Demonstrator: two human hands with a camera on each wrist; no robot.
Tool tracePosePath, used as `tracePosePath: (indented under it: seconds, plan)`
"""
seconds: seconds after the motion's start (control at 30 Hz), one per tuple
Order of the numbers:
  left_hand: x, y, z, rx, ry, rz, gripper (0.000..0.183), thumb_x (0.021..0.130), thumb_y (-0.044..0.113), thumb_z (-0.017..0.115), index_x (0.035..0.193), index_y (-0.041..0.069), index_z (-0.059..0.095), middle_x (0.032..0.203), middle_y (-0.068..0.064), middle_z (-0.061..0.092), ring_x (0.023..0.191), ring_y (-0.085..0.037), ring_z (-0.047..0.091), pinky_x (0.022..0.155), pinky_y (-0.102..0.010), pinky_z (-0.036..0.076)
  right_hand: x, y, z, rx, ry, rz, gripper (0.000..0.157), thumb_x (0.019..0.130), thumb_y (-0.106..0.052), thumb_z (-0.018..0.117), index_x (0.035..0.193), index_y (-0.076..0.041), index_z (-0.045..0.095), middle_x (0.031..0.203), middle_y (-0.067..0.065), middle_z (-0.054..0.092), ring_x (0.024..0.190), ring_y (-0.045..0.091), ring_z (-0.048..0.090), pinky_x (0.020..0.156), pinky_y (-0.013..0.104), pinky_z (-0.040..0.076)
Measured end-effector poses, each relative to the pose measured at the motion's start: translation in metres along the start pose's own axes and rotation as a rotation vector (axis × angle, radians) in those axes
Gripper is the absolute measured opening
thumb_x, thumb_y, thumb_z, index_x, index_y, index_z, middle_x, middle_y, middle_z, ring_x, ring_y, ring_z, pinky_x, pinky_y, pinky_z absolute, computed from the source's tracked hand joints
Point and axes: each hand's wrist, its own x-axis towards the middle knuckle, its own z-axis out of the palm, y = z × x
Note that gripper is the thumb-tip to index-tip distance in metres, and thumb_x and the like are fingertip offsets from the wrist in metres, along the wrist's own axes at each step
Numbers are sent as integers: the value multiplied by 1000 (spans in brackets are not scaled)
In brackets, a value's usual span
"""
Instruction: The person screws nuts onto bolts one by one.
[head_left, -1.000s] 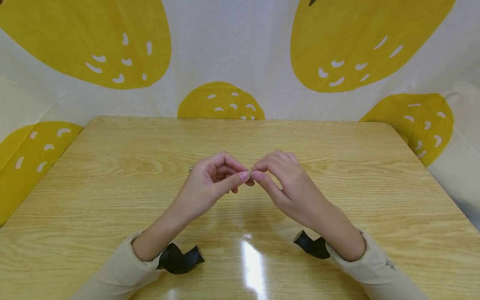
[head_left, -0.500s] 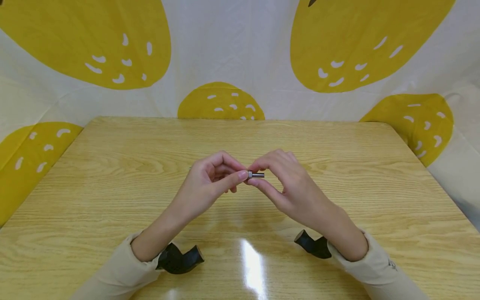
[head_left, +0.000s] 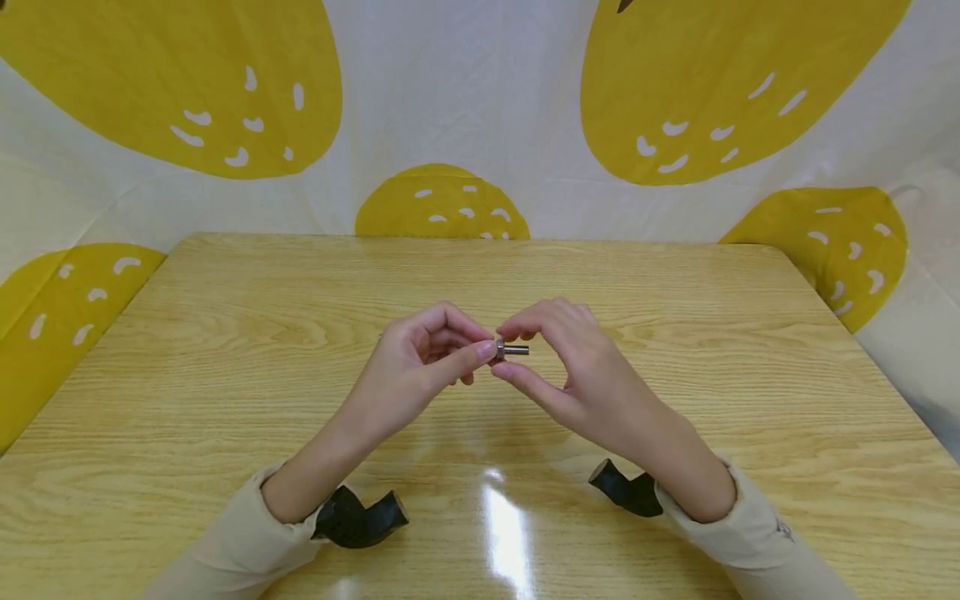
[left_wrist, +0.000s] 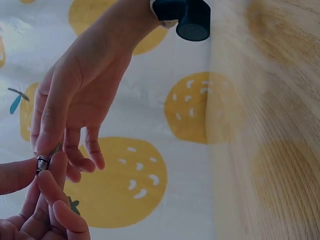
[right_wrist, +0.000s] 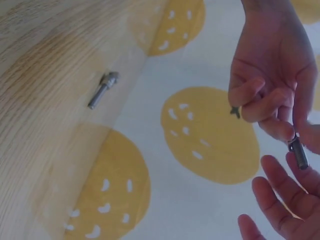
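Note:
My left hand (head_left: 420, 358) pinches a small metal bolt (head_left: 517, 350) between thumb and fingers, above the table. The bolt lies level, its shank towards my right hand. A hexagonal piece sits beside the left fingertips; I cannot tell if it is a nut or the head. Around the bolt, my right hand (head_left: 566, 358) has thumb and index finger parted, above and below the hexagonal piece. In the right wrist view the bolt's shank (right_wrist: 299, 154) sticks out towards the right fingers. Fingers partly hide the hexagonal piece (left_wrist: 42, 164) in the left wrist view.
Another bolt (right_wrist: 102, 90) lies on the wooden table (head_left: 300, 292), nearly hidden behind my left hand in the head view. Behind the table hangs a white cloth (head_left: 457, 83) with yellow fruit. Black wrist mounts (head_left: 360, 518) stick out beside both sleeves.
The right fingertips first covered the bolt, then drew back to bare its shank. Now thumb and index finger have parted further around the hexagonal piece. The left hand keeps its pinch almost unmoved.

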Motion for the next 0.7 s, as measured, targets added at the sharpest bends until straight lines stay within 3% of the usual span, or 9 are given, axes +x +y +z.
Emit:
tracePosePath:
  seconds: [0.13, 0.23, 0.4, 0.53, 0.7]
  plan:
    - [0, 0, 0, 3, 2, -4, 12, 89, 12, 63, 98, 4, 61, 89, -7, 68, 69, -20, 58, 66, -29, 51, 1, -1, -1, 16, 7, -28, 22, 83, -10, 69, 102, -5, 61, 97, 2, 63, 95, 15, 54, 83, 32, 37]
    - [0, 0, 0, 0, 1, -5, 12, 89, 11, 63, 98, 3, 61, 88, -8, 68, 69, -20, 58, 66, -29, 51, 2, -2, -1, 12, 12, -40, 24, 79, -5, 71, 101, -5, 61, 96, 2, 63, 95, 15, 54, 83, 32, 37]
    - [0, 0, -1, -8, -1, -8, 12, 89, 12, 63, 98, 4, 61, 89, -7, 68, 70, -22, 58, 67, -29, 51, 2, -1, 0, -3, 17, -41, 18, 89, -19, 63, 100, -6, 61, 95, 1, 63, 94, 15, 54, 79, 31, 36]
    - [0, 0, -1, -20, -9, -1, 13, 89, 12, 63, 98, 4, 61, 91, -8, 70, 73, -21, 60, 67, -29, 51, 2, 0, 2, -44, 26, -51, 33, 98, -34, 44, 95, -6, 61, 92, 0, 63, 91, 14, 54, 76, 31, 35]
    - [0, 0, 0, -24, -13, -2, 12, 89, 12, 63, 97, 4, 60, 93, -9, 71, 75, -20, 61, 66, -28, 51, 0, 2, 5, -68, 27, -47, 38, 99, -36, 37, 90, -8, 61, 90, -1, 62, 90, 15, 54, 75, 31, 35]
